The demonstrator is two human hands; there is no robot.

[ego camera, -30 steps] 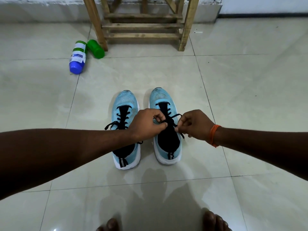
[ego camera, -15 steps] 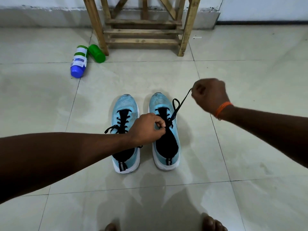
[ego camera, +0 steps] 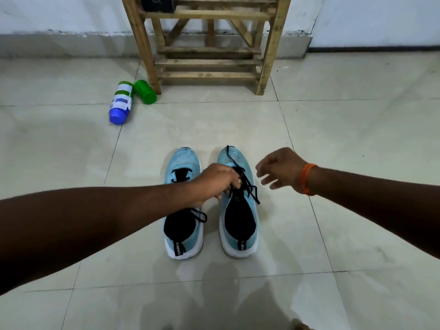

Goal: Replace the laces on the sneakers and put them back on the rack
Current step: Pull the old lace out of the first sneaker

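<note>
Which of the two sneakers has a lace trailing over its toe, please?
The right-hand sneaker, whose lacing the left hand pinches: a black lace runs forward over its toe; the left-hand sneaker has a bare toe.

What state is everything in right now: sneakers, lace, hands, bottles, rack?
Left sneaker: on floor, laced.
Right sneaker: on floor, lace untied.
Black lace: loose, one end across the toe.
Left hand: pinching the black lace.
Right hand: open, holding nothing.
Blue-capped bottle: lying on its side.
Green container: lying on its side.
Wooden rack: standing, sneakers not on it.
</note>
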